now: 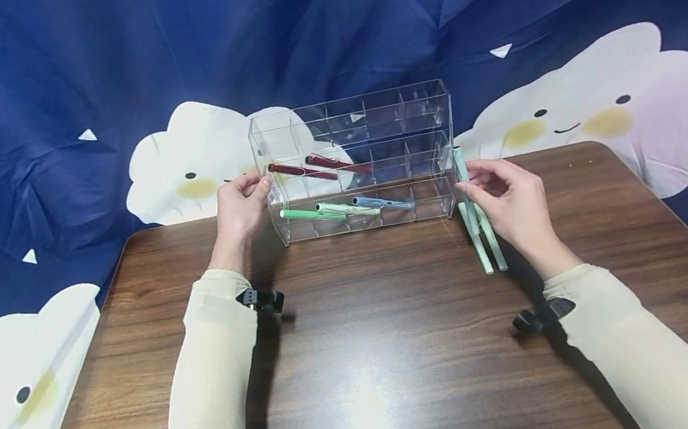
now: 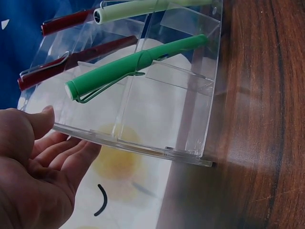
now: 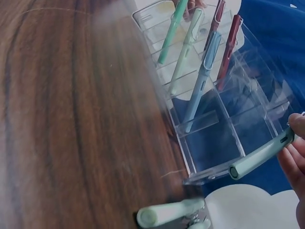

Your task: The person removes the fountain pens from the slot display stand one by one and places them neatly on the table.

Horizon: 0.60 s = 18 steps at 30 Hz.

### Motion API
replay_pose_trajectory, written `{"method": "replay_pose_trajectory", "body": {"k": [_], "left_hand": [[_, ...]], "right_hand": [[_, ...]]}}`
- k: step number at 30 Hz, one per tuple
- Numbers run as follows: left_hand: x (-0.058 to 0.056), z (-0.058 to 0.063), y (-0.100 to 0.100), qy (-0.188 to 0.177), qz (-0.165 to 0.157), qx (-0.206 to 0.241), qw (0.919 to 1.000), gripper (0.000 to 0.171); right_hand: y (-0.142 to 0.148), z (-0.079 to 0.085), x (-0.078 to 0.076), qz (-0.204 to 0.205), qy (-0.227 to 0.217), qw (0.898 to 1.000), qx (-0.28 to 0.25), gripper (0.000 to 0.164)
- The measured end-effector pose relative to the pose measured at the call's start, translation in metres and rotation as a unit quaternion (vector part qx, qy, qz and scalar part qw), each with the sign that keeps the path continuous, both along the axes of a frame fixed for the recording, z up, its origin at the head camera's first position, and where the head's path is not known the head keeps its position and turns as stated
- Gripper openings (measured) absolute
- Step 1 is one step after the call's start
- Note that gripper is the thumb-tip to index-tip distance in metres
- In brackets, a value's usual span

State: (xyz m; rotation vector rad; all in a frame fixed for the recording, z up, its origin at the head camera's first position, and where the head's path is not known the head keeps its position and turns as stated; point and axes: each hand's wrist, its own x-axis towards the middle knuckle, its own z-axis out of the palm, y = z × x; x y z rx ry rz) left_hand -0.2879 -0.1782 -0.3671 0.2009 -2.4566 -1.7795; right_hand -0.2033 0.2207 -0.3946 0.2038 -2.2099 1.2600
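Observation:
A clear acrylic pen rack (image 1: 364, 229) with tiers of compartments stands at the back of the table. My left hand (image 1: 238, 212) grips its left side, thumb (image 2: 44, 122) in front and fingers behind. Between thumb and fingers, my right hand (image 1: 512, 203) pinches a pale blue-green pen (image 3: 259, 156) beside the rack's right side. Two dark red pens (image 1: 302, 170) lie slanted in the middle tier. The lower tier holds a green pen (image 2: 114, 71), a pale green pen (image 3: 186, 55) and a blue pen (image 3: 202, 81).
Two pale green pens (image 1: 479, 247) lie on the wooden table (image 1: 359, 328) below my right hand, close to the rack's right end. Behind the table hangs a blue curtain (image 1: 197, 38) with white clouds. Each wrist wears a small black camera (image 1: 262, 301).

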Motion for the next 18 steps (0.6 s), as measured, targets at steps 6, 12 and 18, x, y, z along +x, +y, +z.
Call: {"method": "replay_pose_trajectory", "body": {"k": [6, 12, 18], "left_hand": [[-0.001, 0.000, 0.000, -0.004, -0.001, 0.005, 1.0000, 0.042], [-0.002, -0.001, 0.000, -0.001, 0.000, 0.004, 1.0000, 0.041], [-0.002, -0.001, -0.001, 0.000, 0.000, 0.001, 1.0000, 0.042]], "right_hand": [[0.009, -0.006, 0.004, -0.003, -0.009, 1.000, -0.013, 0.029], [0.019, -0.010, 0.007, -0.022, -0.029, 0.999, -0.003, 0.029], [0.029, -0.015, 0.011, -0.033, -0.054, 0.998, 0.029, 0.028]]}}
